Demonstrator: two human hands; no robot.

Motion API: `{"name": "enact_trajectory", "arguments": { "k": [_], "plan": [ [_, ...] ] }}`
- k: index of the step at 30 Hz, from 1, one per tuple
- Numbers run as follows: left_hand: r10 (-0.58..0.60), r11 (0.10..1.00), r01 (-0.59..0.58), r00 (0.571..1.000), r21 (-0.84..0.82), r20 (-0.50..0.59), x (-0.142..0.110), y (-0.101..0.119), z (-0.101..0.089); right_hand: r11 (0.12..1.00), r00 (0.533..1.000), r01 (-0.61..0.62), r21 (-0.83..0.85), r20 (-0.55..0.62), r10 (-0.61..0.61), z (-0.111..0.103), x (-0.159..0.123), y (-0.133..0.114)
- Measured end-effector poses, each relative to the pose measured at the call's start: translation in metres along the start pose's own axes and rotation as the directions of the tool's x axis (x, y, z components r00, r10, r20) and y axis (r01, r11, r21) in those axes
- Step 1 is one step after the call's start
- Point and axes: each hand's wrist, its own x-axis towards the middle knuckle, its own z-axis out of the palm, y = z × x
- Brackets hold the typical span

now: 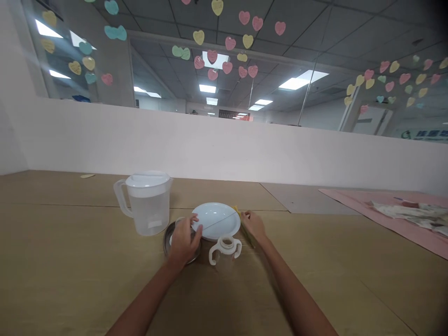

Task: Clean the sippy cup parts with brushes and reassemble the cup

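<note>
My left hand reaches over a round metal bowl, fingers curved and apart, fingertips beside the left rim of a white plate. A whitish item in the bowl is mostly covered by that hand. At the plate's right side my right hand has its fingers pinched together; what they hold, if anything, is unclear. Beside it lies a narrow yellow-green strip. One thin dark line crosses the plate between both hands. In front of the plate stands a clear baby bottle with a white two-handled collar.
A lidded translucent pitcher with some liquid stands left of the bowl. A small flat pale piece lies at the back left. On the right, a pink sheet carries crumpled whitish cloth. A white wall bounds the table behind.
</note>
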Motion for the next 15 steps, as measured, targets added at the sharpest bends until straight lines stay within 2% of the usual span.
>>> {"name": "enact_trajectory", "arguments": {
  "k": [3,6,11,15],
  "plan": [
    [-0.174,0.955,0.153,0.983,0.253,0.060,0.010,-0.023,-0.003,0.999,0.998,0.039,0.009,0.045,-0.039,-0.002,0.021,-0.014],
    [-0.266,0.892,0.159,0.942,0.423,0.207,0.012,-0.035,-0.004,0.998,0.995,0.065,-0.013,0.080,-0.064,-0.001,0.038,-0.027],
    [-0.269,0.877,0.094,0.909,0.471,0.318,0.008,-0.035,-0.002,0.993,0.989,0.105,-0.050,0.106,-0.099,0.003,0.047,-0.038],
    [-0.277,0.864,0.085,0.903,0.497,0.327,0.007,-0.035,0.002,0.993,0.992,0.095,-0.067,0.094,-0.088,0.006,0.047,-0.038]
  ]
}}
